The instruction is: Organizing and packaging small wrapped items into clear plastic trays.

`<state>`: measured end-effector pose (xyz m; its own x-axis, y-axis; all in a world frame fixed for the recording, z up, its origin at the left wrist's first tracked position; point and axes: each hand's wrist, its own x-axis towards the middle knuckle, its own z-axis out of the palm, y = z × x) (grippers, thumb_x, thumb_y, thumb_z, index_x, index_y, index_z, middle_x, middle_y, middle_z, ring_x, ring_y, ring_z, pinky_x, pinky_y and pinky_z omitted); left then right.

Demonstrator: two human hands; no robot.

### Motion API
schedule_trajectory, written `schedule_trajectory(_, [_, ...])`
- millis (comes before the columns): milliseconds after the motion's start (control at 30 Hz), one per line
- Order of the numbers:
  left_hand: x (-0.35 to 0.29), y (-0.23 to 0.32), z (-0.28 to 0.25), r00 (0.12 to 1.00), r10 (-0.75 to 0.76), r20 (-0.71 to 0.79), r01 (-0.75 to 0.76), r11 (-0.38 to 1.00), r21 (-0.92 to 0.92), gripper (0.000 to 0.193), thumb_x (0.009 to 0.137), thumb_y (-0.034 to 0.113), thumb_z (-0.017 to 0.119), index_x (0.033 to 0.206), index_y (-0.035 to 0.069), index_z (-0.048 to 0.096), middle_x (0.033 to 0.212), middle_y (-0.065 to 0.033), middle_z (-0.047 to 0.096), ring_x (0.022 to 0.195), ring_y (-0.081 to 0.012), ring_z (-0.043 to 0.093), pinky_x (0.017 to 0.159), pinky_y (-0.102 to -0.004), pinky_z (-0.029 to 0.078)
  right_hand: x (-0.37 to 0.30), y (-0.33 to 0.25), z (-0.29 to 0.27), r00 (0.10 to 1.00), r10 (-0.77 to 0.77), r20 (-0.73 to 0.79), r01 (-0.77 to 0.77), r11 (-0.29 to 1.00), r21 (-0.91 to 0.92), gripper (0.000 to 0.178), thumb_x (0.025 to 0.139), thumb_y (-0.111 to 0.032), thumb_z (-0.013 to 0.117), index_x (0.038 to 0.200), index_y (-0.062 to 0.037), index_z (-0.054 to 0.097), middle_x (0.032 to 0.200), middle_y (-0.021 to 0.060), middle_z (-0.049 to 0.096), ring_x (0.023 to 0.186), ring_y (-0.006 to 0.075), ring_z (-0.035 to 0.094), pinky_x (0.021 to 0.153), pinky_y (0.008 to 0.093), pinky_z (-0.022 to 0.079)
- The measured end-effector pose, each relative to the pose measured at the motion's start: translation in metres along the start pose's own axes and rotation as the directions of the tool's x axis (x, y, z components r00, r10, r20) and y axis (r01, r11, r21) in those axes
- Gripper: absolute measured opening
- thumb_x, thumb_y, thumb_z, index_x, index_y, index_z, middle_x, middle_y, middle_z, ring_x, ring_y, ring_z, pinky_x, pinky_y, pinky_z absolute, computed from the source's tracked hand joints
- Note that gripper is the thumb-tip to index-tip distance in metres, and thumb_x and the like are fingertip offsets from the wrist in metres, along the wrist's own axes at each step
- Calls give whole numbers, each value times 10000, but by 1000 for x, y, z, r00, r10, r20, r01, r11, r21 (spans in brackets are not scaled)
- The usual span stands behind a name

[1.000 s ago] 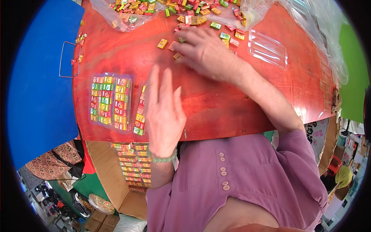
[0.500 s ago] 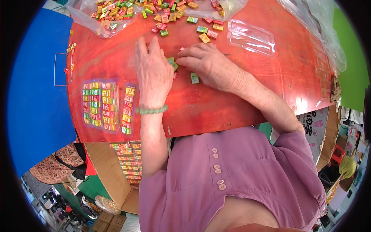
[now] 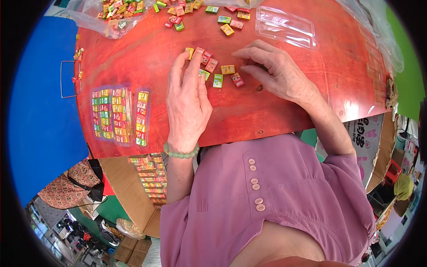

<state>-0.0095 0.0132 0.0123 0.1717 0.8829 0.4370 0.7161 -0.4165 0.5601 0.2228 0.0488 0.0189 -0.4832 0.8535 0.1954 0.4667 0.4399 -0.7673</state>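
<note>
A loose cluster of small candy-like boxes lies on the red table between my hands. My left hand [image 3: 189, 100], a green bead bracelet on its wrist, has its fingers stretched out. Its fingertips rest by a yellow box [image 3: 190, 52] and a pink one, and its thumb is beside a green-and-white box [image 3: 204, 74] partly hidden by it. My right hand [image 3: 280, 73] hovers to the right, fingers apart and nothing visible in them. Closest to it are a red box [image 3: 237, 80] and a yellow box [image 3: 227, 69]. A green box [image 3: 218, 80] lies between the hands.
Filled clear trays [image 3: 113, 113] lie at the left, with a single filled strip [image 3: 142, 118] beside them. An unfilled clear tray [image 3: 284, 26] is at the far right. Plastic bags hold heaped boxes [image 3: 120, 13] at the back. Below the table edge stands a cardboard carton [image 3: 124, 178].
My right hand has drawn right and away from the left, uncovering several boxes between them. My left hand has shifted slightly right and nearer. The view has tilted a little.
</note>
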Motion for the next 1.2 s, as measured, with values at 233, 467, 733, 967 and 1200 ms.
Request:
schedule_trajectory(233, [-22,4,-3,985,-3,170,-17,993,113,431,921,15,668,1344,-28,594,1338,-209,577,1216,-405,573,1034,-476,496,-11,5,1,992,-94,-85,73,973,-221,245,933,-13,684,1177,-30,676,1089,126,635,964,300,680,808,385,561])
schedule_trajectory(467, [-34,14,-13,991,-27,133,24,999,26,572,848,62,772,1379,-19,578,1352,-230,566,1241,-418,549,1032,-475,492,-18,-5,-6,998,39,-49,-48,978,-202,278,900,-68,744,1165,-32,669,1069,123,617,963,296,671,797,381,560])
schedule_trajectory(733, [-34,2,-11,989,-31,142,15,993,115,401,830,65,795,1207,0,675,1126,-151,618,1036,-341,605,856,-433,534,-35,-5,-13,995,98,-23,-100,967,-235,263,891,-52,740,1140,-24,662,968,126,594,900,307,647,757,399,533])
schedule_trajectory(967, [-35,3,-10,983,-117,140,115,993,23,363,838,81,802,1176,16,685,1020,-134,606,912,-324,640,759,-428,548,-40,-17,1,985,141,-97,-155,976,-155,238,908,-47,718,1142,-28,679,961,137,585,866,322,642,732,422,515])
schedule_trajectory(1200, [-30,2,-6,992,-38,119,33,998,48,315,835,95,801,1116,25,677,992,-116,600,899,-316,643,746,-428,549,-36,-29,9,986,127,-106,-145,971,-192,191,927,-56,699,1115,-23,683,957,136,593,855,338,649,739,421,527])
